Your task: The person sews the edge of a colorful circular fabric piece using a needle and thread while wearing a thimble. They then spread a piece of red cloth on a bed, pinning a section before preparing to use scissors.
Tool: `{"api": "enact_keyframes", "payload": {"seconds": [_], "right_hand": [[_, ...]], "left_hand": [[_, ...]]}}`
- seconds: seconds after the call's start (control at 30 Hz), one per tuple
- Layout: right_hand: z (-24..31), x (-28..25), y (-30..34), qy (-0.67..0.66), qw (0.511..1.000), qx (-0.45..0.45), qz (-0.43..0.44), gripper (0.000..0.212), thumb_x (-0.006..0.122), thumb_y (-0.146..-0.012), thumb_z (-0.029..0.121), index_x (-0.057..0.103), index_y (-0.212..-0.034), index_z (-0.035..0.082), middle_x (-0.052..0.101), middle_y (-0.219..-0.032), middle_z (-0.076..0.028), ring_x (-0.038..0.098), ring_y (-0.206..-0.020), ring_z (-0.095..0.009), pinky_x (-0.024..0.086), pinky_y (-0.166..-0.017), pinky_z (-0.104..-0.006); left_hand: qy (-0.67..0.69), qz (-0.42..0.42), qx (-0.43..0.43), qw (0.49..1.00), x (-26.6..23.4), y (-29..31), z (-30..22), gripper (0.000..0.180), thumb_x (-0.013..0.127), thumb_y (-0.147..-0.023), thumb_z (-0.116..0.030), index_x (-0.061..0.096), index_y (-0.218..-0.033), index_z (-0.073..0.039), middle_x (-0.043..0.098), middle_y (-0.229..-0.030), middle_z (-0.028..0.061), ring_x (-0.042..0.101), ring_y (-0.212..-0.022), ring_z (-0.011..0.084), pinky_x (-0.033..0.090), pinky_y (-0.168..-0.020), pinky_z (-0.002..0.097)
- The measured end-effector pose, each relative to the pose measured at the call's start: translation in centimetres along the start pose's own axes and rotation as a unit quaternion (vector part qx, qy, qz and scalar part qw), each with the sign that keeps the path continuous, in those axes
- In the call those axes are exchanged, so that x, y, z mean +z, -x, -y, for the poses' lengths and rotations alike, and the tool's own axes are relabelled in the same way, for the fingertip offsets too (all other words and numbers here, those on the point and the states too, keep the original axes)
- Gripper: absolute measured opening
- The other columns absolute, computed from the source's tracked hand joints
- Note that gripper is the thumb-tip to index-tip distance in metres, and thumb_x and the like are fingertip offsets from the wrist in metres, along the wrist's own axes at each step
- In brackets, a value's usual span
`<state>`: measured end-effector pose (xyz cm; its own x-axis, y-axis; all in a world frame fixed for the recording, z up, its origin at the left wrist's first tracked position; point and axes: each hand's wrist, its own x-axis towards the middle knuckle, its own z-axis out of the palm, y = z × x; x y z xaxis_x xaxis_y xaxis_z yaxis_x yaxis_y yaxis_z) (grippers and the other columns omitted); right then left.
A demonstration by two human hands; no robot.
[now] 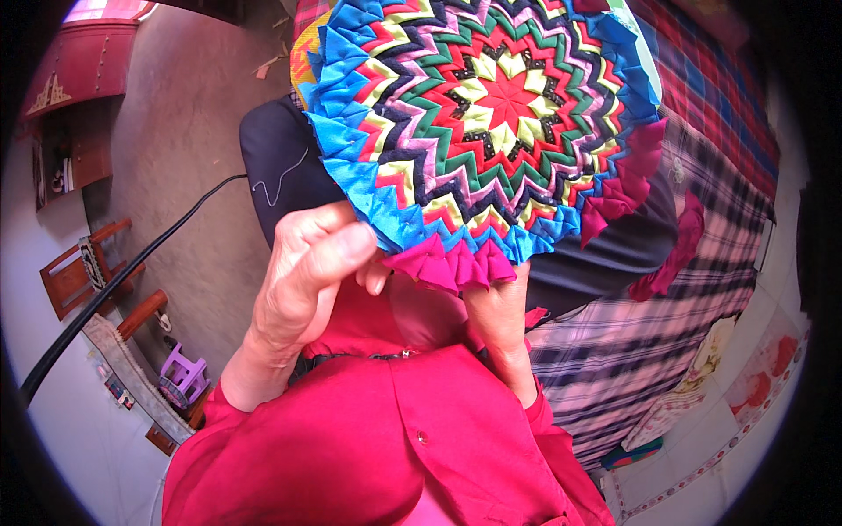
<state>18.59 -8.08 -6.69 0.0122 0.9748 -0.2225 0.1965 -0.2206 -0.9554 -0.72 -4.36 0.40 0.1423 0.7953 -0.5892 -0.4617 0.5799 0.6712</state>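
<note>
A round patchwork mat (507,98) of folded cloth points, in zigzag rings of many colours, rests over my lap. Blue points edge it, with magenta folded pieces (456,265) along its near edge and more at the right. My left hand (303,272) is closed beside the near left edge, thumb against curled fingers; what they pinch, if anything, is hidden. From below, my right hand (500,307) supports the near edge, its fingers out of sight under the mat. A pale thread (279,186) lies on my dark trousers, left of the mat.
To the right spreads a plaid bedcover (605,351), with a strip of magenta cloth (674,250) near my leg. A black cable (132,263) crosses the left side. Beyond it are a purple plastic stool (184,375), a wooden chair (66,282) and a red cabinet (79,61).
</note>
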Motion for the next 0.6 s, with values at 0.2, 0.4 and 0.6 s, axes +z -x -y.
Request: {"api": "enact_keyframes", "payload": {"seconds": [0.2, 0.4, 0.6], "right_hand": [[0.0, -0.7, 0.2, -0.036, 0.999, 0.015, 0.010, 0.030, 0.067, -0.086, -0.003, 0.063, -0.115, -0.002, 0.063, -0.117, -0.009, 0.061, -0.104, -0.017, 0.047, -0.091, -0.0322], [0.8, -0.7, 0.4, -0.113, 0.993, 0.040, 0.008, 0.029, 0.068, -0.084, -0.004, 0.065, -0.112, -0.002, 0.065, -0.114, -0.009, 0.062, -0.101, -0.017, 0.048, -0.090, -0.0326], [-0.2, -2.0, 1.6, -0.030, 0.998, 0.035, 0.052, 0.042, 0.074, -0.081, -0.001, 0.058, -0.119, -0.001, 0.061, -0.122, -0.010, 0.058, -0.110, -0.018, 0.047, -0.095, -0.0350]], "left_hand": [[-0.035, -0.052, -0.016, 0.998, 0.4, -1.0, -0.4, 0.024, 0.069, -0.087, -0.022, 0.065, -0.077, 0.000, 0.060, -0.069, 0.0030, 0.053, -0.055, 0.0089, 0.042, -0.053, 0.0249], [-0.083, -0.028, -0.012, 0.996, 0.3, -1.0, 0.0, 0.014, 0.071, -0.088, -0.009, 0.067, -0.080, 0.002, 0.061, -0.069, 0.0016, 0.049, -0.052, 0.0056, 0.037, -0.049, 0.0219], [-0.044, -0.015, -0.019, 0.999, 2.0, -0.5, 0.7, 0.013, 0.069, -0.090, -0.007, 0.068, -0.082, 0.003, 0.061, -0.069, 0.0017, 0.049, -0.054, 0.0050, 0.037, -0.050, 0.0216]]}}
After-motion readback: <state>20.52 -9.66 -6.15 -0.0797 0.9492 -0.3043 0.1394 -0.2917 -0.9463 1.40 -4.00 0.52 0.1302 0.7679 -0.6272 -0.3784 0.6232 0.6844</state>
